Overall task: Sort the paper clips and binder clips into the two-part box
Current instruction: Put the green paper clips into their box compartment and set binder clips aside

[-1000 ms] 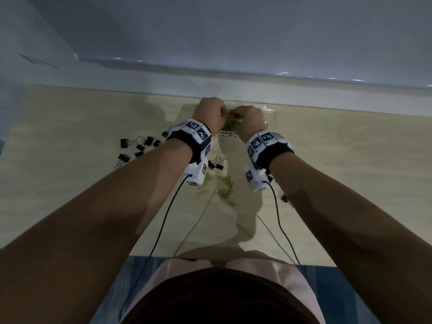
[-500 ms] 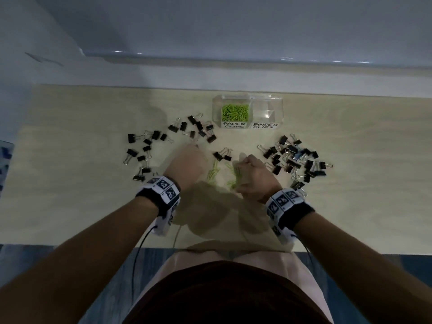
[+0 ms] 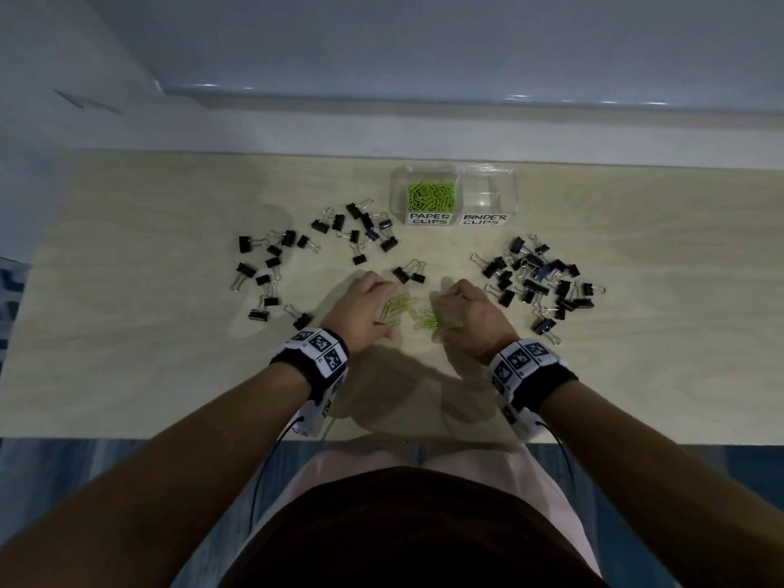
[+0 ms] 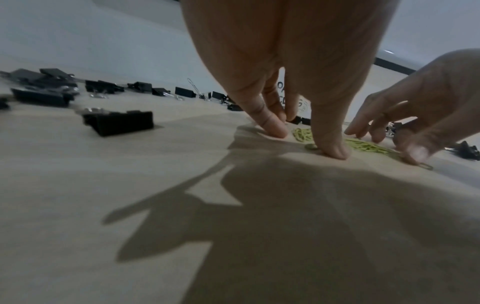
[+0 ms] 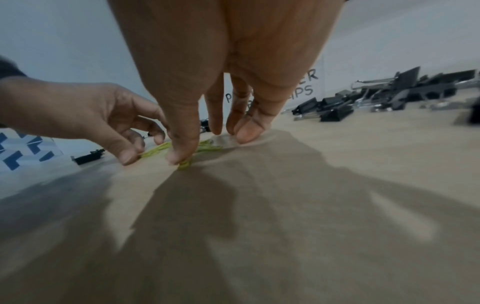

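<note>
A clear two-part box (image 3: 509, 193) stands at the back of the table. Its left half, labelled PAPER CLIPS, holds a heap of green paper clips (image 3: 430, 196); the right half, labelled BINDER CLIPS, looks empty. A small pile of loose green paper clips (image 3: 418, 316) (image 4: 369, 147) (image 5: 155, 151) lies between my hands. My left hand (image 3: 388, 309) (image 4: 302, 139) has thumb and fingertips on the table on either side of some clips. My right hand (image 3: 441, 314) (image 5: 213, 146) does likewise, its thumb (image 5: 182, 156) pressing on clips. Neither hand has lifted anything.
Black binder clips lie scattered in three groups: far left (image 3: 267, 273), left of the box (image 3: 360, 231) and right (image 3: 539, 278). Two more (image 3: 409, 273) sit just beyond my fingers. The table's front edge (image 3: 169, 437) is close to my body.
Both hands have come back from the box to the loose green clips near me, and their fingertips have settled onto the table round them.
</note>
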### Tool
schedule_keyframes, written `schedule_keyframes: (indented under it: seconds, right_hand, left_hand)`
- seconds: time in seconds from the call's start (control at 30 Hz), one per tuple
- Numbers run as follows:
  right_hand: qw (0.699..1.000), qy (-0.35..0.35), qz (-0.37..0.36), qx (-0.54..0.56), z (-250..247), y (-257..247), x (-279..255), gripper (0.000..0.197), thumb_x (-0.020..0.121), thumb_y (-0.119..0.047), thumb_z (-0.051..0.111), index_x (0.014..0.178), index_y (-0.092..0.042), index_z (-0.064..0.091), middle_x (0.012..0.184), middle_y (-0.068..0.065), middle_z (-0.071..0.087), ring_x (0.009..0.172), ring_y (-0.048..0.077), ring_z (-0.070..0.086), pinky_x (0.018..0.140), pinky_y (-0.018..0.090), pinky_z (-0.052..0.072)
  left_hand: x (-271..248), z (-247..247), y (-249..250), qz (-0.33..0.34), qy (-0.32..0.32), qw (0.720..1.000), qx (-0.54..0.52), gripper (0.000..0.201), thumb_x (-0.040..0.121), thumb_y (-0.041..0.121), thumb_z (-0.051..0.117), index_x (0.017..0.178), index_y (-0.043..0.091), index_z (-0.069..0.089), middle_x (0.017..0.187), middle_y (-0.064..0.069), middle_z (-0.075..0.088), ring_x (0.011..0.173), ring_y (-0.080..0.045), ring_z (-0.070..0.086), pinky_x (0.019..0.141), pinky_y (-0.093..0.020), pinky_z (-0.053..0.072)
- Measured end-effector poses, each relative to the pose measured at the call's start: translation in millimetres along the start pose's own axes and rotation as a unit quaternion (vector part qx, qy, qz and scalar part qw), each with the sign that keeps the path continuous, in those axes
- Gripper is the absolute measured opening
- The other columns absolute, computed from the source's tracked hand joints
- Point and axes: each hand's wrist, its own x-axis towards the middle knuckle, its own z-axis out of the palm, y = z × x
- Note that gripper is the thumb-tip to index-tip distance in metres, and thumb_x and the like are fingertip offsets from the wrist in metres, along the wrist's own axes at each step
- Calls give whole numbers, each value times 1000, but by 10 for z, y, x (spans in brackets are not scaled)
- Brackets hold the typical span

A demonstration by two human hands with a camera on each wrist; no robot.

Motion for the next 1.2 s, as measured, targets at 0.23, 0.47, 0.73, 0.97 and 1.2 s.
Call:
schedule_keyframes:
  seconds: [0.23,0.47,0.73,0.97,1.2]
  right_hand:
    - [998,45,-37,8,108,-188,151,16,78,-9,66,94,-6,69,97,14,56,84,33,57,76,42,50]
    - [996,52,-50,-47,-51,-205,119,17,83,-2,56,97,-4,65,92,21,57,84,37,56,71,38,45]
    - [996,12,42,-79,-190,-110,172,10,82,-12,56,73,-9,58,77,8,53,75,27,55,63,26,35]
    - [975,55,136,165,-508,-51,305,6,77,-4,69,80,-9,72,74,2,70,68,14,67,65,21,55]
    - [972,178,58,139,-1157,-371,964,7,80,-11,65,78,-10,72,74,3,70,67,11,66,64,16,54]
  left_hand:
    - [154,69,170,-13,31,999,-15,34,75,18,75,106,10,61,110,-3,57,102,-19,54,89,-33,46]
    - [281,69,281,-13,-5,996,85,17,87,13,61,101,3,59,109,-12,56,100,-28,54,85,-38,45]
    - [339,0,437,36,-45,973,222,28,89,4,44,114,-2,54,113,-20,56,98,-36,57,83,-45,49]
    - [355,-165,500,39,-76,969,231,21,89,8,45,104,0,56,104,-19,62,91,-35,61,76,-42,51]
    - [379,-326,472,-7,-39,993,111,15,83,14,55,89,3,62,89,-13,67,84,-28,61,76,-36,51]
